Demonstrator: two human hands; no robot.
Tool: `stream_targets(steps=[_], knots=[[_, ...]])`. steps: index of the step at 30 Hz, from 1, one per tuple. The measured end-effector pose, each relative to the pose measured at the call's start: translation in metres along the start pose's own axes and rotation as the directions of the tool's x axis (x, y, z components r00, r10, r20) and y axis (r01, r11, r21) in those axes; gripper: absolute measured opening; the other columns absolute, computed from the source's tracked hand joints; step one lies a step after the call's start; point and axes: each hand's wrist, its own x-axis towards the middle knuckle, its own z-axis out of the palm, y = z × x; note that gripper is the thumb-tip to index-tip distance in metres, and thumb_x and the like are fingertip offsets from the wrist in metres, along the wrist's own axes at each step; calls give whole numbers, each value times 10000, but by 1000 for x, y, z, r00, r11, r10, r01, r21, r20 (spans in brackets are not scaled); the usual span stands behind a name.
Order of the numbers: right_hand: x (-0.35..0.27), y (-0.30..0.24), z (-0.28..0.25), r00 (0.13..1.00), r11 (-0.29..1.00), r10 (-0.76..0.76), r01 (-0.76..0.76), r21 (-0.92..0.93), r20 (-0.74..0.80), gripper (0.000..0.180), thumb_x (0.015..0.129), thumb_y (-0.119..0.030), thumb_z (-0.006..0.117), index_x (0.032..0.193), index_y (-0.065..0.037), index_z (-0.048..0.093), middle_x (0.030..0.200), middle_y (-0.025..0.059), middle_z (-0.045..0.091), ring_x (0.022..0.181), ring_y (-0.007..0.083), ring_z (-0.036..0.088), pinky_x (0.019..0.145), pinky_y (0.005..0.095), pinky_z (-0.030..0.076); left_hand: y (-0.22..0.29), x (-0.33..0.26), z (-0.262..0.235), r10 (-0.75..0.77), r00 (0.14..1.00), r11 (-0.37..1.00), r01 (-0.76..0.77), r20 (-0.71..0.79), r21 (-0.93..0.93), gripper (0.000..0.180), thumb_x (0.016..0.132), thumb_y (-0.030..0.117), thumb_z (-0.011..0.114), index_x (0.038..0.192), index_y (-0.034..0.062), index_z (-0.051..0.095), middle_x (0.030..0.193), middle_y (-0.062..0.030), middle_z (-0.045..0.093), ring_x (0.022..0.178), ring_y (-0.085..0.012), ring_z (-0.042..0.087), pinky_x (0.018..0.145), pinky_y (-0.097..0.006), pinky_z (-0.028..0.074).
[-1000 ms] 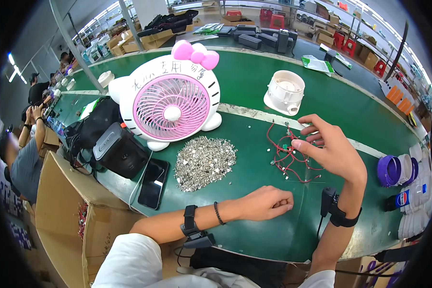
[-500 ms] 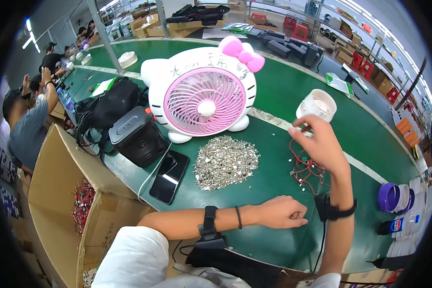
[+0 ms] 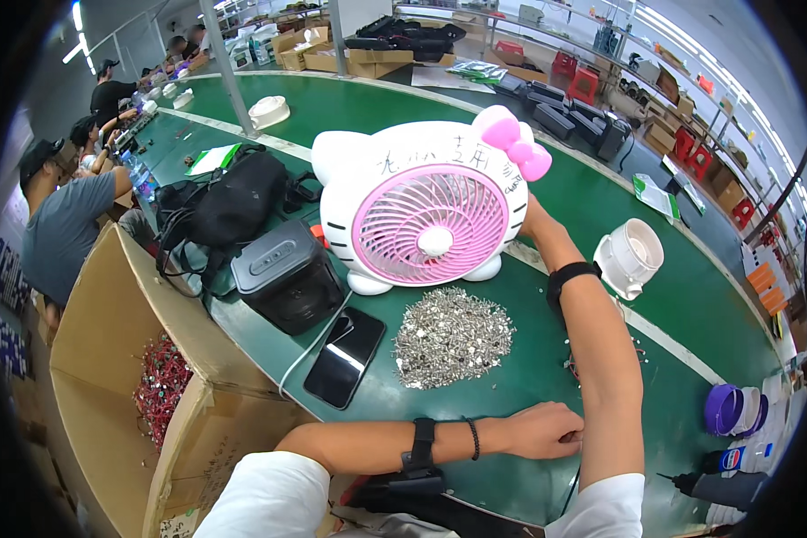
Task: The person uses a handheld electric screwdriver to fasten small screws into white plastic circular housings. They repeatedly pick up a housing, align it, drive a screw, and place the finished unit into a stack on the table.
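- Work surface: a long green bench [image 3: 475, 412] that curves away to the upper left, with a pale stripe running along its length.
- Left hand [image 3: 547, 430]: rests knuckles-up on the bench near the front edge, fingers curled in narrow; whether they grip anything cannot be told. A dark band sits on the wrist.
- Right hand: reaches behind the cat-shaped desk fan [image 3: 430, 211], white body with pink grille and pink bow. The hand is hidden by the fan, so the finger state cannot be told. A black strap circles the right wrist [image 3: 572, 273].
- Pile of small silver metal parts [image 3: 453, 336]: lies on the bench just in front of the fan, between both forearms.
- Black phone [image 3: 345, 356]: lies flat to the left of the pile, a white cable running beside it.
- Black box-shaped device [image 3: 287, 276] and black bag [image 3: 229, 202]: stand left of the fan.
- White cup-shaped part [image 3: 629, 258]: lies right of the right forearm.
- Open cardboard carton [image 3: 108, 359]: stands at the bench's left edge, holding red wiring.
- Room: a workshop with shelving and cartons at the rear; other persons [image 3: 63, 224] sit along the bench at far left.
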Motion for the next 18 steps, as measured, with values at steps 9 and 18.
stream_targets(steps=[9, 18], knots=[[-102, -38, -95, 770, 861, -86, -262, -436, -632, 241, 964, -224, 707, 1069, -7, 725, 1044, 242, 699, 995, 453, 673, 898, 539, 522, 10, 1, 4, 89, 994, 996, -88, -64, 19, 324, 962, 235, 705, 761, 26, 560, 636, -111, 600, 590, -293, 618, 565, -430, 452], [-351, -237, -130, 773, 917, 175, -354, -185, -610, 238, 1050, -178, 580, 905, 11, 575, 817, 84, 510, 707, 187, 491, 662, 328, 423, 125, -15, -70, 640, 698, 756, -496, -322, 428, 408, 783, 196, 906, 1128, 71, 726, 1057, -63, 682, 998, -297, 624, 916, -416, 475]])
